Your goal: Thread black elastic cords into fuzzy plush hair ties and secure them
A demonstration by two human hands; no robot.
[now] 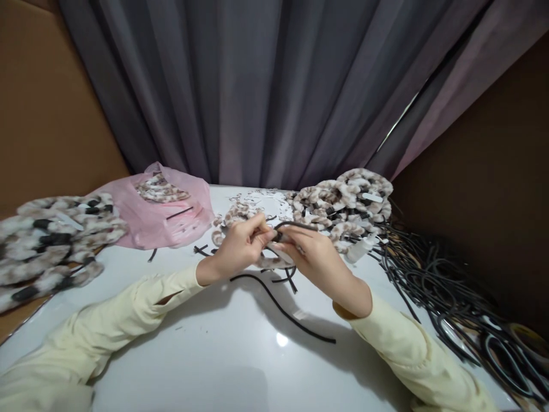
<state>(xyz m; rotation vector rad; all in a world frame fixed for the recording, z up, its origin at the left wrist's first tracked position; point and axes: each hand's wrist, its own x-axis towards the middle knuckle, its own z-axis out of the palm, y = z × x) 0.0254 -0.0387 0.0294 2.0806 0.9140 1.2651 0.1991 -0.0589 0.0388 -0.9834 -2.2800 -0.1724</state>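
- One slim, curved black cord [283, 309] lies alone on the glossy white bench [184, 355], nearest the person, between two pale yellow sleeves [115, 312].
- The right hand [319, 260] is nearly closed, thumb and fingers pinching a short dark flexible strip [295, 225] that runs over its fingers.
- The left hand [240, 243] is also pinched nearly closed, its fingertips meeting the right hand's at the strip's dark end; the exact grip is partly hidden.
- A brown-and-white fluffy loop [272, 262] shows just below and between the hands; whether they grip it, I cannot tell.
- Several short black offcuts [290, 280] lie near the hands; they overlap too much for a sure count.
- At the right, a large tangle of black cords [433, 280] spreads along the bench's edge.
- One small white bottle [361, 248] lies tilted beside the right-hand heap of mottled fluffy loops [343, 197]; one white tag [372, 197] rests there, any writing too blurred to read.
- At the left, a second fluffy heap with black sections [55, 240] carries one pale tag [70, 221], also unreadable.
- One translucent pink plastic bag [167, 214] sits beside it.
- Behind everything hangs a grey pleated curtain [244, 91].
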